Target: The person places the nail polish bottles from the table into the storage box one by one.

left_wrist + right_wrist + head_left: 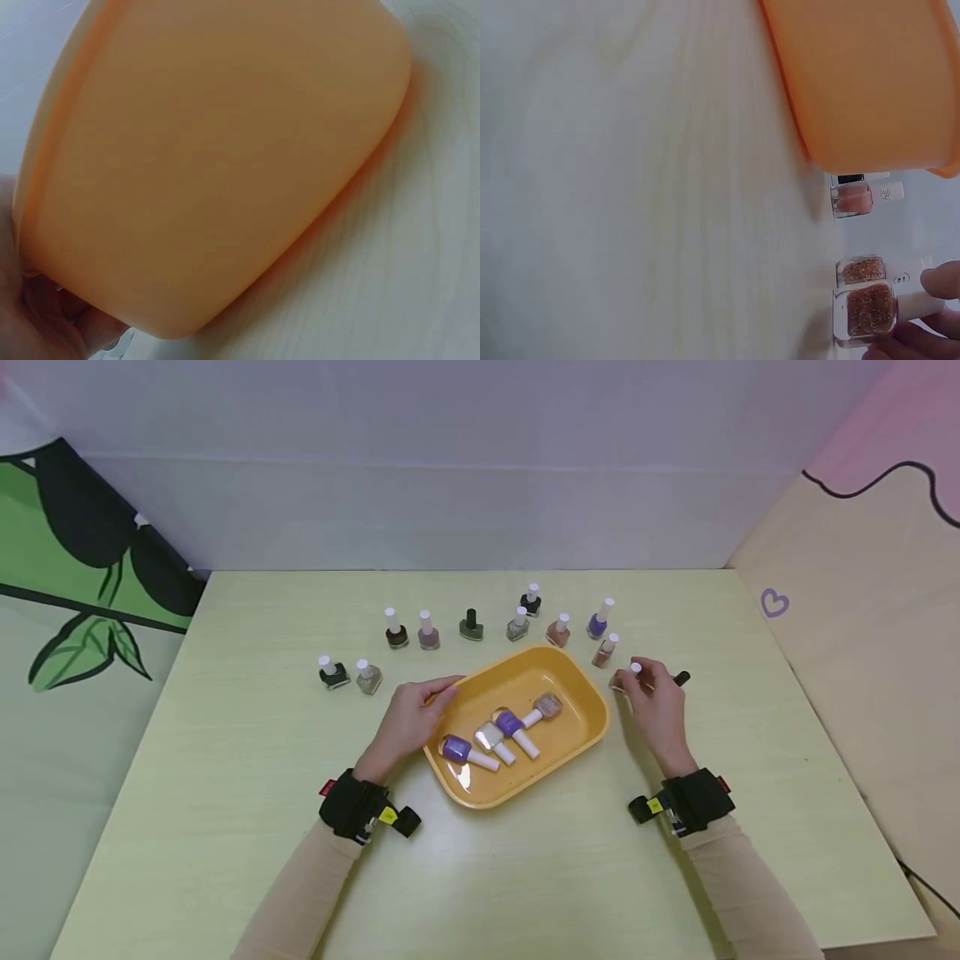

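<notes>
My left hand [412, 714] grips the left rim of a yellow-orange tray [525, 785], thumb at the edge. Inside lie several white-capped nail polish bottles: purple ones [457, 749], a silvery one [489, 737] and a pinkish glitter one [548, 705]. To the right of the tray, my right hand [658, 706] pinches the white cap of a nail polish bottle with copper glitter [870, 311]. Another glitter bottle [861, 270] stands just behind it in the right wrist view. A black cap [681, 678] shows beside the right hand, the rest hidden behind it.
Behind the tray stand more nail polish bottles, among them a dark green one [471, 627], a purple one [598, 622] and a pinkish-brown one [558, 632]. Two bottles, one black [333, 673] and one clear grey [368, 678], are left of the tray on the pale table [225, 760].
</notes>
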The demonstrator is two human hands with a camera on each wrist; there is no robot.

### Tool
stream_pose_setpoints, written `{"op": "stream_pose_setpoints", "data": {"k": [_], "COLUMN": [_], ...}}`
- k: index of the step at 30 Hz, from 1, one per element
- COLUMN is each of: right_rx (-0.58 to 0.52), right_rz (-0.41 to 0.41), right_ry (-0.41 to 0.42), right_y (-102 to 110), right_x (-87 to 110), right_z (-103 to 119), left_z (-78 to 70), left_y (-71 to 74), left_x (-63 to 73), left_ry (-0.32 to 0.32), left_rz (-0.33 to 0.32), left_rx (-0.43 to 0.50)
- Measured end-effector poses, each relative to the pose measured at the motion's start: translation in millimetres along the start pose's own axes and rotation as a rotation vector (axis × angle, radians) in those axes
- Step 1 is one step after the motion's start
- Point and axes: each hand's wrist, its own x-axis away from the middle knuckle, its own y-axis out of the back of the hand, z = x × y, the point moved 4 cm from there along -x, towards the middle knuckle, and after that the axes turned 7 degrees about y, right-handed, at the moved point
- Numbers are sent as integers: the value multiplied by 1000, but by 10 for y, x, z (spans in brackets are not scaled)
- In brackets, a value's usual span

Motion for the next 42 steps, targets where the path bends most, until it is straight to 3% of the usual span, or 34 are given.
{"op": "stream_pose_setpoints", "data": {"k": [15, 24, 33, 42], "right_rx": [-17, 34, 62, 191], "right_rz": [8, 20, -17, -10], "right_ry": [47, 75, 253, 461], "right_y": [19, 63, 126, 133], "right_x": [-6, 14, 1, 4], "right_z": [20, 86, 288, 620], "left_z": [-10, -8, -12, -7], "left_y": [-1, -1, -3, -1], "left_x": [10, 2, 3, 0], "left_ry": [21, 12, 1, -3], "left_rz": [11, 0, -3, 2], "left_rx": [-4, -7, -5, -4]}}
